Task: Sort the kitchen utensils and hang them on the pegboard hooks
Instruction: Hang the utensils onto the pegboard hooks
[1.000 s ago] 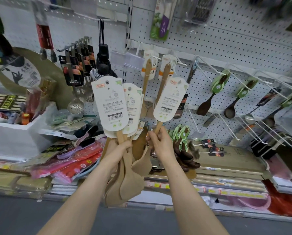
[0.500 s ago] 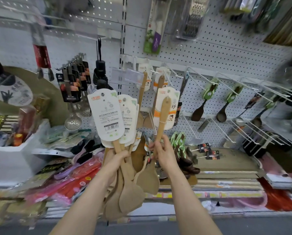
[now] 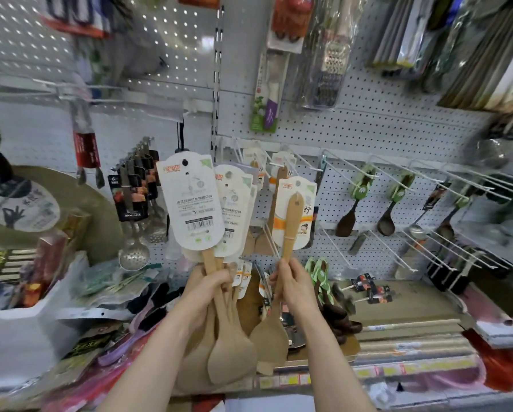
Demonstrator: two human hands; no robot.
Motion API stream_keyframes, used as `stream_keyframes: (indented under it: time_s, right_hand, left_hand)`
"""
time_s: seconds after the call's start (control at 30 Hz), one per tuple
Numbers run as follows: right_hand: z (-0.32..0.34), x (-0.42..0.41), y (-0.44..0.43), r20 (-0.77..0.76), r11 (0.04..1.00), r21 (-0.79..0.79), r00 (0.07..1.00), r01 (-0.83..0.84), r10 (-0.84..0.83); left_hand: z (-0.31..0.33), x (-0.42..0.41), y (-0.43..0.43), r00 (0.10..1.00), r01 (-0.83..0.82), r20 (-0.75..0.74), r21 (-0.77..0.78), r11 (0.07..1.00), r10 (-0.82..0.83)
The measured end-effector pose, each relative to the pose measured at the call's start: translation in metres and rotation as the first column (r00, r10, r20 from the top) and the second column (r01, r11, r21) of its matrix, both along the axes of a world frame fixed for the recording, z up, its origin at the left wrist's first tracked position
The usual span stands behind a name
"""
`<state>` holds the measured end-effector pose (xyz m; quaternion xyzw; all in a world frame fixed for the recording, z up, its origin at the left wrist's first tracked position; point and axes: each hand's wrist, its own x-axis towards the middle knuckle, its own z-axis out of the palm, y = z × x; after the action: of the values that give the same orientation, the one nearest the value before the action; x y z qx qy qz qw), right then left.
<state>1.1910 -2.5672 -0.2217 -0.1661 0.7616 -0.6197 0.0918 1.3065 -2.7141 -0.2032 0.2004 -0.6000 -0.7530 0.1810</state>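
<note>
Before the pegboard (image 3: pixel 368 129), left hand (image 3: pixel 210 288) grips a spatula bundle (image 3: pixel 233 349), right hand (image 3: pixel 294 285) pinches a single spatula (image 3: pixel 291 227); hung spatulas (image 3: pixel 280 173) sit just behind

Wooden spatulas held up in front of the pegboard (image 3: pixel 368 129)

I see a bundle of wooden spatulas (image 3: pixel 228 349) gripped by the left hand (image 3: pixel 210 289) before the pegboard's lower middle. Their handles point up and their broad pale blades hang down, overlapping. White printed cards, the front one with a barcode, fan out over the handle tops. Just to the right, the right hand (image 3: pixel 294 286) pinches a single wooden spatula (image 3: pixel 289 230), which is near upright with its blade down. Its rounded handle end lies against a white card with an orange band. On the pegboard behind it, more carded spatulas hang from white wire hooks (image 3: pixel 353 162), and further hooks jut out to the right.
</note>
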Motion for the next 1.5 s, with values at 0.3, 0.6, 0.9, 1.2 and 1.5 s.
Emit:
stream_keyframes:
  time_s: [0.3,0.6,0.9,1.2,1.5]
  right_hand:
    - [0.029,-0.027,-0.02,-0.05,0.994,0.093,0.997,-0.049,0.054]
    - [0.024,-0.045,-0.019,-0.034,0.986,0.139,0.995,-0.089,0.095]
    - [0.013,-0.055,-0.018,0.032,0.978,0.153,0.99,-0.139,0.136]
    - [0.017,-0.059,-0.034,0.022,0.969,0.166,0.983,-0.182,0.18]
    - [0.022,-0.067,-0.052,0.122,0.971,0.137,0.976,-0.198,0.182]
  left_hand:
    - [0.05,-0.026,-0.021,0.99,-0.108,-0.091,0.0,0.994,0.108]
    - [0.075,-0.052,-0.023,0.985,-0.142,-0.093,0.02,0.99,0.143]
    - [0.079,-0.059,-0.025,0.983,-0.122,-0.13,0.035,0.992,0.126]
    - [0.078,-0.059,-0.036,0.983,-0.1,-0.149,0.051,0.994,0.106]
    - [0.08,-0.059,-0.036,0.989,-0.089,-0.111,0.055,0.995,0.094]
